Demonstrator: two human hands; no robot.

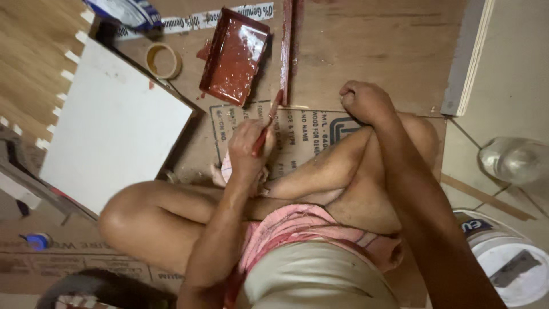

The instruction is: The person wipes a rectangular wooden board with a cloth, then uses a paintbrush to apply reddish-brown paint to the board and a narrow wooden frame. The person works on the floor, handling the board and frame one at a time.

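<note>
1. Head view, left hand [250, 150]: the fingers [255, 130] are wrapped shut round the red handle of a brush [267, 123], which is held slanting up and away from them. Its tip lies against the lower end of a narrow strip [286, 51] coated dark red, apparently so that the bristles can be drawn along the strip's length.

2. Head view, right hand [362, 102]: the fingers are curled into a closed fist, and nothing can be seen inside it. The fist is set on the plywood [372, 46] just right of the strip, well apart from the brush, with the arm crossed over a bent knee; it is judged to be a prop for the body.

3. The tray [234, 57] of red paint is kept just beyond the brush fingers and slightly left, touching or nearly touching the strip, within easy reach for dipping.

4. A roll of tape [163, 61] lies farther left of the tray, and a white board [114, 126] is laid left of the brush hand.

5. Surface: printed cardboard [309, 137] is spread under the legs and hands, over brown plywood, seemingly to catch drips; red smears are seen near the tray.

6. Room: pale floor tiles are seen right of the fist, with a clear plastic bottle [514, 160] and a white bucket [509, 257]. Wood-patterned interlocking mats [28, 63] lie far left.
</note>
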